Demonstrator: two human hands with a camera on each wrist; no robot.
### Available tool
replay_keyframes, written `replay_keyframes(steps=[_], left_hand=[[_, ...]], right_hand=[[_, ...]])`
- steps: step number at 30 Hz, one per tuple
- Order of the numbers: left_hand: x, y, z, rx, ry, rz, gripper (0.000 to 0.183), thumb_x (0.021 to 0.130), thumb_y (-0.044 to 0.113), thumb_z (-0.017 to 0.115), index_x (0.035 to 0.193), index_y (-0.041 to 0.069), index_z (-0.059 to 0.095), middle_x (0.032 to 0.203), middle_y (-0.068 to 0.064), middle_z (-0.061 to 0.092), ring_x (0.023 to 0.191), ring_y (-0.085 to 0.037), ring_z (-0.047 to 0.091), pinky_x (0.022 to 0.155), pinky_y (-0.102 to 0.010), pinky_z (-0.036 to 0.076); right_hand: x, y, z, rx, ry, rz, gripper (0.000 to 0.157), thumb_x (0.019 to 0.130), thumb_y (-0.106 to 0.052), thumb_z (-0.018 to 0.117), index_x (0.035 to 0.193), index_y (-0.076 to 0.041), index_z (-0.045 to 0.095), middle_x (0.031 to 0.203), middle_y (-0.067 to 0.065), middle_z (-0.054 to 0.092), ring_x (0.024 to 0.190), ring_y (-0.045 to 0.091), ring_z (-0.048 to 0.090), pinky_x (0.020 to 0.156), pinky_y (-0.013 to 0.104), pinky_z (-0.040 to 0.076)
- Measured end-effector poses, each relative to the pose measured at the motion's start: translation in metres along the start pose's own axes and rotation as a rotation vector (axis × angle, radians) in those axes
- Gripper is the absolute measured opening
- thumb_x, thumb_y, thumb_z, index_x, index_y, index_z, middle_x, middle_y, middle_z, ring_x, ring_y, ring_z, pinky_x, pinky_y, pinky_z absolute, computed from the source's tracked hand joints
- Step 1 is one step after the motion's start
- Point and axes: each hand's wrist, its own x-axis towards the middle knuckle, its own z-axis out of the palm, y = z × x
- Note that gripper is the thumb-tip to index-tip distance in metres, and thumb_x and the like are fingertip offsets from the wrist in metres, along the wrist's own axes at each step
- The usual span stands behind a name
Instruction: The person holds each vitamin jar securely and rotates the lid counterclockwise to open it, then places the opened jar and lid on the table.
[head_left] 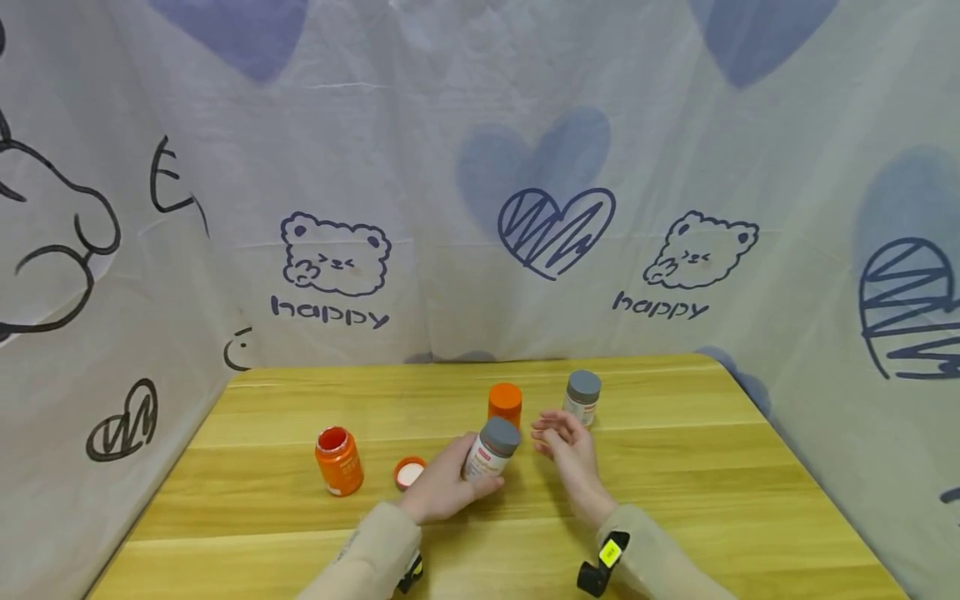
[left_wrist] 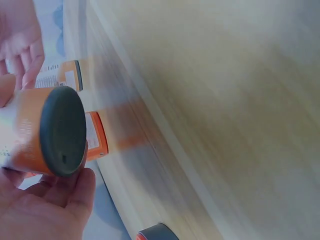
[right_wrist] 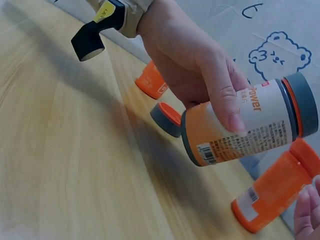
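My left hand [head_left: 450,483] grips a white-and-orange supplement bottle [right_wrist: 245,120] with a grey lid, held tilted above the table. In the left wrist view the dark round base of this bottle [left_wrist: 62,131] faces the camera. My right hand [head_left: 570,458] is just right of it, holding nothing, its fingers loosely bent. Behind the held bottle stands an orange bottle [head_left: 505,402] with an orange lid, partly hidden. A second grey-lidded bottle [head_left: 583,396] stands right behind my right hand.
To the left stands an orange bottle [head_left: 340,462] without its lid, its red inside showing. A loose lid [head_left: 410,473] lies inside up between that bottle and my left hand. The wooden table [head_left: 697,483] meets a printed cloth backdrop [head_left: 435,275] at the back.
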Motion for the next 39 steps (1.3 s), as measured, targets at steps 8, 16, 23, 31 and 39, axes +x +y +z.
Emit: replay_keyframes(steps=[8, 16, 23, 31, 39], left_hand=[[-0.002, 0.004, 0.006, 0.1, 0.057, 0.031, 0.051, 0.087, 0.037, 0.075, 0.128, 0.014, 0.055, 0.099, -0.002, 0.068, 0.079, -0.01, 0.06, 0.069, -0.027, 0.05], [-0.008, 0.011, 0.011, 0.232, 0.102, 0.125, 0.049, 0.083, 0.025, 0.078, 0.124, 0.014, 0.055, 0.098, 0.0, 0.067, 0.08, -0.01, 0.059, 0.071, -0.026, 0.049], [-0.007, 0.015, 0.016, 0.289, 0.082, 0.147, 0.053, 0.082, 0.02, 0.076, 0.129, 0.012, 0.053, 0.103, -0.001, 0.066, 0.086, -0.011, 0.06, 0.076, -0.028, 0.051], [-0.006, 0.015, 0.022, 0.335, 0.053, 0.133, 0.062, 0.077, 0.015, 0.079, 0.131, 0.009, 0.049, 0.104, -0.006, 0.068, 0.085, -0.013, 0.063, 0.075, -0.029, 0.053], [-0.005, 0.016, 0.025, 0.355, 0.065, 0.1, 0.065, 0.074, 0.013, 0.081, 0.129, 0.008, 0.047, 0.101, -0.006, 0.067, 0.083, -0.015, 0.062, 0.073, -0.029, 0.052]], right_hand=[[-0.003, -0.017, 0.001, -0.089, -0.086, -0.062, 0.028, 0.102, -0.004, 0.043, 0.126, 0.009, 0.052, 0.101, 0.011, 0.067, 0.084, 0.01, 0.064, 0.074, 0.023, 0.055], [-0.008, -0.017, 0.003, -0.336, -0.164, -0.115, 0.029, 0.105, -0.014, 0.042, 0.122, 0.004, 0.058, 0.104, 0.021, 0.065, 0.086, 0.017, 0.062, 0.074, 0.035, 0.055], [-0.012, -0.018, 0.005, -0.58, -0.19, -0.186, 0.03, 0.106, -0.028, 0.047, 0.114, -0.006, 0.065, 0.102, 0.013, 0.069, 0.086, 0.016, 0.059, 0.073, 0.028, 0.048], [-0.013, -0.02, 0.012, -0.73, -0.243, -0.166, 0.029, 0.105, -0.032, 0.048, 0.106, -0.008, 0.065, 0.095, 0.01, 0.07, 0.081, 0.015, 0.062, 0.069, 0.031, 0.05], [-0.012, -0.019, 0.015, -0.824, -0.285, -0.125, 0.032, 0.104, -0.038, 0.049, 0.096, -0.011, 0.063, 0.08, 0.004, 0.064, 0.069, 0.014, 0.054, 0.059, 0.028, 0.042]])
